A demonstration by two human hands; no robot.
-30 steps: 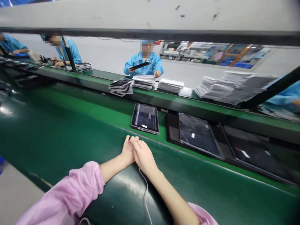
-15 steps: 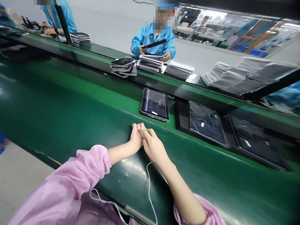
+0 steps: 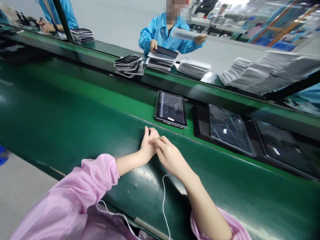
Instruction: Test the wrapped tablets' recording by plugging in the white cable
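Parting slightly since half a second ago, one digit of the left hand (image 3: 148, 145) is standing off from the others, while the right hand (image 3: 172, 159) is putting its bunched fingertips to it; whether either is gripping anything, I can't tell. A white cord (image 3: 164, 201) is curving over the desk (image 3: 100, 133) below the right wrist. Just beyond, a lit tablet (image 3: 171, 106) is lying on a green strip (image 3: 127, 101), two dark tablets to its right. Farther off, a co-worker (image 3: 155, 30) is now holding a white sheet (image 3: 184, 34) out sideways.
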